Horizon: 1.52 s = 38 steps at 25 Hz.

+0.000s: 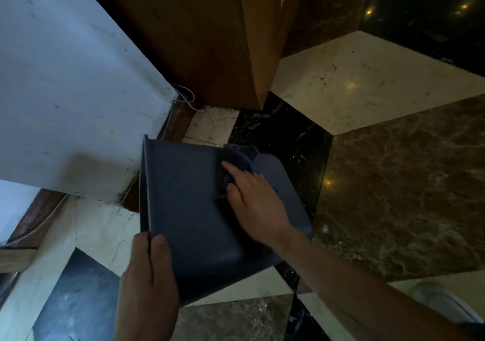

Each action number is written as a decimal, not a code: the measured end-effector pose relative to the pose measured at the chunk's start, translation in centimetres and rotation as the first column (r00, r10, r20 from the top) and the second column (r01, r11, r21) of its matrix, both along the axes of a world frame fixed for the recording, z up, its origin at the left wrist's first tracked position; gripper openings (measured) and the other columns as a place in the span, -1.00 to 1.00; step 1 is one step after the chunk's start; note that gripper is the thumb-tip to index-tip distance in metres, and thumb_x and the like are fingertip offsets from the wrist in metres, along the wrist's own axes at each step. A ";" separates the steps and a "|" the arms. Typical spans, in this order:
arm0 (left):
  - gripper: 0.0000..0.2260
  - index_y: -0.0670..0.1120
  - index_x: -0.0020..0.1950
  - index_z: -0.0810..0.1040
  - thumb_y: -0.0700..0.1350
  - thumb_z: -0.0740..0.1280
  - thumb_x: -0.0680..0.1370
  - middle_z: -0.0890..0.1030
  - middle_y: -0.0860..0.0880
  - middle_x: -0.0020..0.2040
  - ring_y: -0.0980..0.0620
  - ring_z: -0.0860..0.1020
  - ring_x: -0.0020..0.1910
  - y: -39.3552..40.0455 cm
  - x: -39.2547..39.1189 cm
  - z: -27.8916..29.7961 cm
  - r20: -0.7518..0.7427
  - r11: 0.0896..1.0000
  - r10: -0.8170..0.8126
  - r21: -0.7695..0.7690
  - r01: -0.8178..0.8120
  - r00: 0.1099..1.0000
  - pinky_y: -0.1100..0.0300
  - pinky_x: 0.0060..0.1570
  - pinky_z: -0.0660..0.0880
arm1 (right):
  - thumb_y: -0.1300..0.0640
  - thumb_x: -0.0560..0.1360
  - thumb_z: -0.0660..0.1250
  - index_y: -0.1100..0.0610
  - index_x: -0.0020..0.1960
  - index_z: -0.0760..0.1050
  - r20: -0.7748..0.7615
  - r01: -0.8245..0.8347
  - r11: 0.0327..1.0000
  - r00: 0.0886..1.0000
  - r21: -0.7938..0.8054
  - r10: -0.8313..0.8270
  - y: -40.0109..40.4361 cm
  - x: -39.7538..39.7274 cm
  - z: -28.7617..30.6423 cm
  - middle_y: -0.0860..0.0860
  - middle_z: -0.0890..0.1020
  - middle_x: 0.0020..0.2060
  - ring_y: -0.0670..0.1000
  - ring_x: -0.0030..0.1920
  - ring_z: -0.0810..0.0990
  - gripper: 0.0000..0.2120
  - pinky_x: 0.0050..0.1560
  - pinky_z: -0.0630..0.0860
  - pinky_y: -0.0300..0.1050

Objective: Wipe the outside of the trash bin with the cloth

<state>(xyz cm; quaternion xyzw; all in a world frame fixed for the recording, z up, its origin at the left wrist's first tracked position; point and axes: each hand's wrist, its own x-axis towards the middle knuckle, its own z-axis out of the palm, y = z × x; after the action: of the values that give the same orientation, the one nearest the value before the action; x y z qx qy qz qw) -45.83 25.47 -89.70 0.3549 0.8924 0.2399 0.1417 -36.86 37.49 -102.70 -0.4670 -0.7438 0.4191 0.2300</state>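
A dark blue-grey plastic trash bin (189,196) is tipped on its side above the floor, its rim toward the left and its base toward the right. My left hand (147,283) grips the rim at the bin's lower left corner, thumb on the outer wall. My right hand (254,199) lies flat on the bin's outer wall near its base, pressing a dark blue cloth (240,157) against it. Most of the cloth is bunched under and beyond my fingers.
A white wall (65,91) stands at the left with a brown skirting board and a thin white cable (187,99) in the corner. A wooden cabinet (210,39) rises behind the bin. The polished marble floor (393,183) spreads to the right.
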 end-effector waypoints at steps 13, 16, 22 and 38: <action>-0.83 -0.04 -0.15 0.30 -0.01 0.10 0.60 0.50 0.04 -0.42 0.07 0.47 -0.42 0.4 1.3 -0.5 -0.005 0.995 -0.075 0.067 0.075 0.997 0.20 -0.46 0.30 | 0.11 0.64 0.14 -0.06 0.35 0.46 -0.282 0.129 0.970 0.942 -0.206 -0.185 2.6 -0.9 2.5 -0.01 0.61 0.25 -0.01 0.22 0.54 -0.69 0.17 0.36 -0.28; -0.82 -0.03 -0.19 0.31 -0.01 0.09 0.59 0.52 0.00 -0.39 0.05 0.49 -0.38 0.6 0.9 -0.6 0.023 0.996 -0.054 0.070 0.052 0.998 0.18 -0.44 0.30 | 0.06 0.62 0.13 -0.11 0.34 0.43 -0.398 -0.071 0.997 0.915 0.016 0.072 -2.3 -2.0 6.5 -0.09 0.60 0.24 -0.11 0.21 0.52 -0.68 0.19 0.33 -0.33; -0.75 -0.03 -0.24 0.37 -0.01 0.11 0.61 0.53 -0.02 -0.35 0.04 0.48 -0.35 -0.5 -0.9 -1.1 0.078 0.997 0.036 0.070 -0.041 0.996 0.11 -0.41 0.32 | -0.11 0.61 0.06 -0.15 0.42 0.31 -0.120 -0.060 0.991 0.990 0.120 0.074 -4.7 0.9 2.6 -0.11 0.59 0.21 -0.02 0.23 0.48 -0.61 0.31 0.35 -0.08; -0.76 0.23 -0.18 0.59 0.24 0.16 0.38 0.66 0.07 -0.22 0.01 0.62 -0.21 6.3 -4.1 1.4 0.378 0.995 0.099 -0.030 -0.095 0.920 0.06 -0.25 0.50 | -0.09 0.63 0.14 -0.09 0.38 0.37 -0.135 0.399 0.769 0.841 -0.500 -0.524 2.4 5.3 -8.4 -0.03 0.59 0.06 -0.05 -0.06 0.58 -0.66 -0.18 0.42 -0.20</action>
<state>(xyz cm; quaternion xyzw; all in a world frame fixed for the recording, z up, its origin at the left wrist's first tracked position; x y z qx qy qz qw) -49.88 31.77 -88.26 0.2563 0.8661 0.3057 0.3013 -31.55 39.85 -111.11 -0.6161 -0.4481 0.5690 0.3096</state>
